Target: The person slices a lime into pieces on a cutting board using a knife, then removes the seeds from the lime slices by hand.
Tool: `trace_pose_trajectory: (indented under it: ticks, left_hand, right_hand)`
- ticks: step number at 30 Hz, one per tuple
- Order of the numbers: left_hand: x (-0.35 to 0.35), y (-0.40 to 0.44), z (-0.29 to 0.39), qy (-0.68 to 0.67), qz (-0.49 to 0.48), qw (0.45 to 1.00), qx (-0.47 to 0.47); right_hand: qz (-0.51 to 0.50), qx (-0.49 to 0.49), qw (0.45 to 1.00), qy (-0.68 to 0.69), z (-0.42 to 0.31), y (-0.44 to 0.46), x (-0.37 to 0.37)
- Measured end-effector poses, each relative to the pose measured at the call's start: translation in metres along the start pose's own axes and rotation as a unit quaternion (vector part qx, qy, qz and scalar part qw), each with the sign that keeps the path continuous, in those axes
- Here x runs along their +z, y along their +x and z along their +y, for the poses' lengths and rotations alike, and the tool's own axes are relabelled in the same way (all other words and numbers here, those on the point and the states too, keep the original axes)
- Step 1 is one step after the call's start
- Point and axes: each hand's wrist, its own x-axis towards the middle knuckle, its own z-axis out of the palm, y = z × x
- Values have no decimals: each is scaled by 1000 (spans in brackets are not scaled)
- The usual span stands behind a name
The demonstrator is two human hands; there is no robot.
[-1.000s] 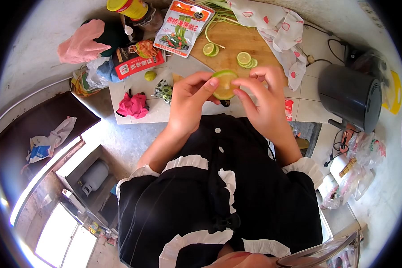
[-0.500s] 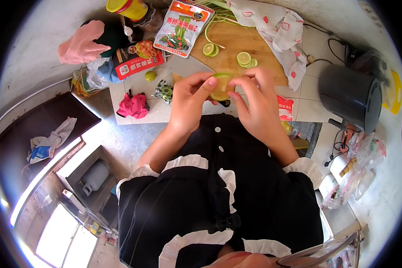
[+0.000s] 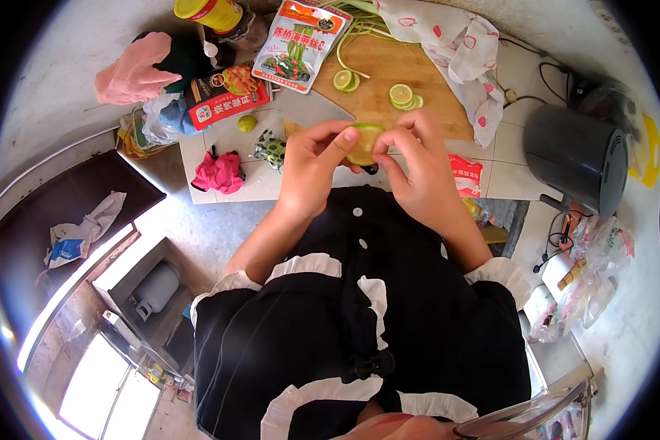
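A thin round lime slice (image 3: 364,142) with a green rind is pinched at its left edge between the thumb and fingers of my left hand (image 3: 312,158). At the slice's right edge, the thumb and index finger of my right hand (image 3: 416,161) press together on it. Behind my hands is a wooden cutting board (image 3: 378,57), with a cut lime (image 3: 345,80) and a small stack of lime slices (image 3: 405,97) on it. A knife blade (image 3: 323,107) lies partly hidden behind my left hand.
A whole lime (image 3: 247,123), pink cloth (image 3: 218,173) and red-white packet (image 3: 465,176) lie on the tiled counter (image 3: 510,171). Food pouches (image 3: 301,45) stand behind. A dark appliance (image 3: 576,161) is at the right, near a patterned cloth (image 3: 462,55).
My right hand's fingers have moved left and inward and closed at the slice's edge. More of the red-white packet shows beside my right hand. My left hand has barely moved.
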Motion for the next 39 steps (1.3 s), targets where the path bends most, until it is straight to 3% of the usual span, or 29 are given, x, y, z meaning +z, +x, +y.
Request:
trace_pose_trajectory:
  ticks: [3, 15, 21, 33, 39]
  left_hand:
    - [2, -1, 4, -12, -3, 1000, -6]
    - [5, -3, 7, -132, -54, 990, -13]
    - [7, -6, 8, -105, -38, 994, -19]
    - [4, -4, 1, -20, -34, 999, 19]
    - [3, 0, -2, -76, -18, 997, -2]
  right_hand:
    - [30, 22, 999, -4, -6, 0, -3]
    - [61, -75, 991, -88, -3, -4, -9]
    - [83, -86, 988, -101, -2, -5, -6]
    - [-19, -96, 988, -119, 0, 5, -16]
    - [-46, -49, 998, -2, 2, 1, -24]
